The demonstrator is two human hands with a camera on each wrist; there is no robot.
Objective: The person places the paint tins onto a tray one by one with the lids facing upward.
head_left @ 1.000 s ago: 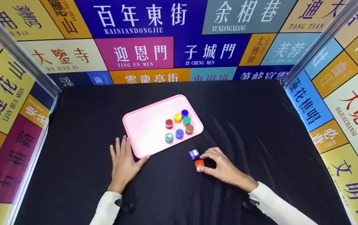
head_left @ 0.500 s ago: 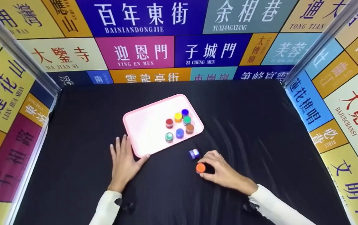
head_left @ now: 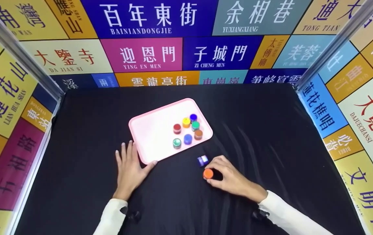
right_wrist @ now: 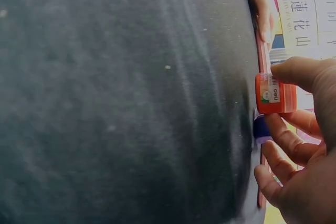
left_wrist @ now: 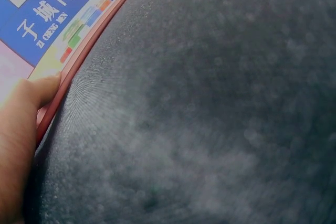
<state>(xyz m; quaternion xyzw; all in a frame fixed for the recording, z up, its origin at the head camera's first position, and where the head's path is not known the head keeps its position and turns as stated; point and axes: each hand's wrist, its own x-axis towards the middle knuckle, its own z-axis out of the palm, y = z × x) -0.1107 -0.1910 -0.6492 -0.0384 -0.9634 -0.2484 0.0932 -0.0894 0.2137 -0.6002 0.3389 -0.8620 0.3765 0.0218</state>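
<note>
In the head view my right hand [head_left: 227, 174] pinches a small orange paint jar [head_left: 208, 173] between thumb and fingers, its lid facing up. The right wrist view shows a white label on this orange jar [right_wrist: 275, 94]. Just beyond it a purple paint jar [head_left: 202, 160] lies on its side on the black cloth. My left hand [head_left: 129, 173] rests at the near left corner of a pink tray [head_left: 150, 138], fingers spread straight along its edge and thumb on the rim. Several paint jars stand at the tray's right side, among them a red one [head_left: 177, 128] and a brown one [head_left: 198, 134].
Black cloth [head_left: 258, 130] covers the table and shows some creases on the right. Panels with large printed characters [head_left: 141, 54] enclose the back and both sides, with metal posts [head_left: 333, 49] at the corners.
The orange jar has turned from its side to lid up in my right hand and come slightly away from the purple jar. My left hand and the tray stay put.
</note>
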